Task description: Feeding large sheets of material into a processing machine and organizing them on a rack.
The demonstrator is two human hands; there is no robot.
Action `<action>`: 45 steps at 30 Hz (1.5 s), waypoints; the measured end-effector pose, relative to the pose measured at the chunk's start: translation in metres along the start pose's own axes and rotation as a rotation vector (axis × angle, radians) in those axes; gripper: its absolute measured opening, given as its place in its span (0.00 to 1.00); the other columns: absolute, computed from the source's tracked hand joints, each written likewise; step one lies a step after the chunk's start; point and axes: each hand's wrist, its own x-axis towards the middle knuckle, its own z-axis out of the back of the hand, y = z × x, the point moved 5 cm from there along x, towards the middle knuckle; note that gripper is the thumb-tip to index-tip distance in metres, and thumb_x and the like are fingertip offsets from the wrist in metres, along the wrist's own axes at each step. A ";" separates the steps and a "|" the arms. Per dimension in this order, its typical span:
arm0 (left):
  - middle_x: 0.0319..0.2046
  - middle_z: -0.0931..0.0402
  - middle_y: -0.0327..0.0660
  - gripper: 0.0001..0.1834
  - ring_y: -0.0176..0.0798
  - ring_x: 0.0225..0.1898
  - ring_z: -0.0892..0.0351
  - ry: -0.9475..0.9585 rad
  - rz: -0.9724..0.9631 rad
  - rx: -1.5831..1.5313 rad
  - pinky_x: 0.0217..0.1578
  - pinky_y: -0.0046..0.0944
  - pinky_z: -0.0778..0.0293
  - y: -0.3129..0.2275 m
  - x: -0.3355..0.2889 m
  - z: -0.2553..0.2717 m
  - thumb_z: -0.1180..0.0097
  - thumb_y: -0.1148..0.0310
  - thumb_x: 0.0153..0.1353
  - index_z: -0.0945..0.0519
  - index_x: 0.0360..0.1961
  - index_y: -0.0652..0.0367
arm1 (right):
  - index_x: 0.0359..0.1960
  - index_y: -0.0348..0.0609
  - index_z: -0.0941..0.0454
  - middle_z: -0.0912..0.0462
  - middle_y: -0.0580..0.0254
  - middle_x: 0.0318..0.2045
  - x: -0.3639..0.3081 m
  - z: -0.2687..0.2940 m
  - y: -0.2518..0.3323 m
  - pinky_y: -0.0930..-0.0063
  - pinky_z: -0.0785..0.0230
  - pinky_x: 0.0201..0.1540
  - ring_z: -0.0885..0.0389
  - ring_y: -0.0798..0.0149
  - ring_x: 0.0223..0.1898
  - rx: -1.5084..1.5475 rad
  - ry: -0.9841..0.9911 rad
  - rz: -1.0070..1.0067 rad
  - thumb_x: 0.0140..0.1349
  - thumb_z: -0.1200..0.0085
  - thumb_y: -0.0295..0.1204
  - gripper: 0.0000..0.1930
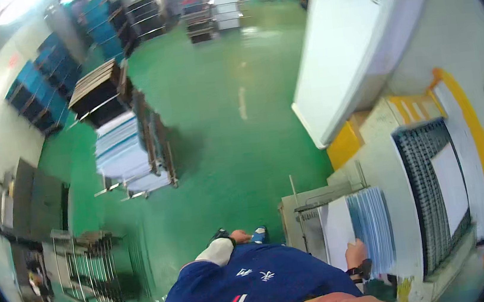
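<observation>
At my right side, my right hand [355, 253] grips the edge of a white panel [336, 230]. It is the front one of a stack of thin light-blue panels [372, 228] on a rack, and my fingertips are partly hidden. My left hand [240, 236] hangs in front of my body, apart from the stack. It is small and blurred, so its fingers do not show clearly and nothing can be made out in it.
A cart of panels [125, 146] stands ahead left on the green floor [227, 123]. A metal rack [91, 266] is at my left. To the right are a tall white cabinet [336, 39], a yellow box [345, 144] and a dark ribbed tray [427, 201] holding a white sheet.
</observation>
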 end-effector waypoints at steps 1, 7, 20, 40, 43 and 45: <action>0.28 0.18 0.44 0.28 0.47 0.34 0.20 0.019 -0.017 0.034 0.38 0.44 0.27 0.000 -0.002 0.000 0.47 0.40 0.49 0.16 0.31 0.56 | 0.31 0.30 0.23 0.21 0.36 0.31 -0.001 0.019 0.008 0.51 0.31 0.38 0.22 0.38 0.37 0.030 0.031 0.013 0.50 0.41 0.33 0.15; 0.28 0.18 0.42 0.26 0.40 0.32 0.19 0.133 0.097 -0.187 0.36 0.39 0.26 -0.034 -0.016 0.006 0.42 0.44 0.50 0.16 0.33 0.59 | 0.30 0.32 0.23 0.21 0.37 0.30 -0.019 0.098 0.014 0.50 0.32 0.40 0.22 0.37 0.36 0.100 -0.095 -0.010 0.48 0.41 0.34 0.15; 0.25 0.19 0.38 0.24 0.35 0.26 0.22 0.204 -0.017 -0.005 0.31 0.36 0.26 -0.105 0.004 0.010 0.41 0.47 0.51 0.16 0.34 0.58 | 0.32 0.32 0.22 0.19 0.45 0.26 -0.005 0.169 -0.054 0.60 0.30 0.37 0.20 0.49 0.32 0.239 -0.156 -0.035 0.48 0.39 0.33 0.15; 0.30 0.19 0.36 0.19 0.32 0.29 0.24 0.150 -0.206 -0.099 0.32 0.32 0.29 -0.109 -0.014 0.015 0.40 0.54 0.55 0.17 0.39 0.60 | 0.45 0.39 0.27 0.21 0.61 0.41 0.075 0.100 -0.179 0.66 0.33 0.51 0.24 0.63 0.45 2.216 -0.295 -0.200 0.61 0.48 0.28 0.11; 0.33 0.18 0.41 0.22 0.35 0.34 0.21 0.156 -0.048 -0.114 0.38 0.34 0.27 -0.098 -0.009 0.013 0.40 0.55 0.55 0.19 0.42 0.63 | 0.43 0.37 0.27 0.22 0.60 0.42 0.101 0.092 -0.180 0.65 0.34 0.51 0.25 0.62 0.45 2.397 -0.347 -0.161 0.62 0.49 0.27 0.10; 0.37 0.18 0.45 0.23 0.37 0.40 0.20 0.168 -0.270 -0.010 0.42 0.36 0.27 -0.093 -0.010 0.013 0.40 0.55 0.55 0.20 0.43 0.65 | 0.42 0.37 0.27 0.23 0.58 0.44 0.109 0.089 -0.184 0.65 0.35 0.52 0.26 0.62 0.47 2.428 -0.355 -0.187 0.62 0.49 0.27 0.09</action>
